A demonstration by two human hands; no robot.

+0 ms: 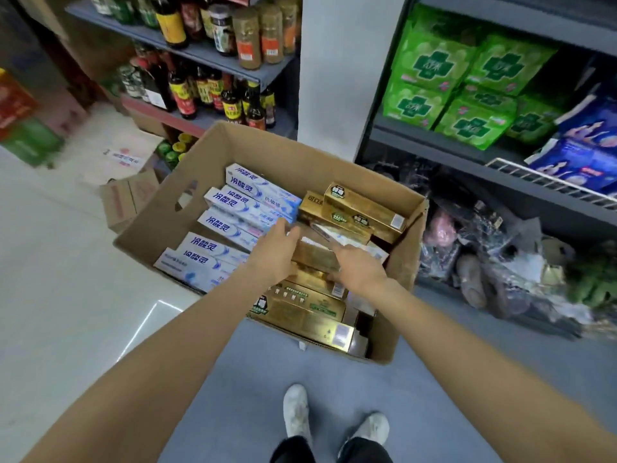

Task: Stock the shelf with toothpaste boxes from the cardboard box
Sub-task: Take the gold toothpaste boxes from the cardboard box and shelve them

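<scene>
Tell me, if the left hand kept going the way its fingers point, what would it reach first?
Probably the white-and-blue toothpaste boxes: the left hand points up and slightly right, fingertips already at their near ends. Beyond lies the cardboard box wall. Depth is unclear.

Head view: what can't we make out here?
- Gold toothpaste box between left hand and right hand: the hands cover its ends, so grip is unclear.
- Cardboard box: lower layers hidden under the top boxes.
- Black bags on the bottom shelf: contents blurred.
- Target shelf: not identifiable.
</scene>
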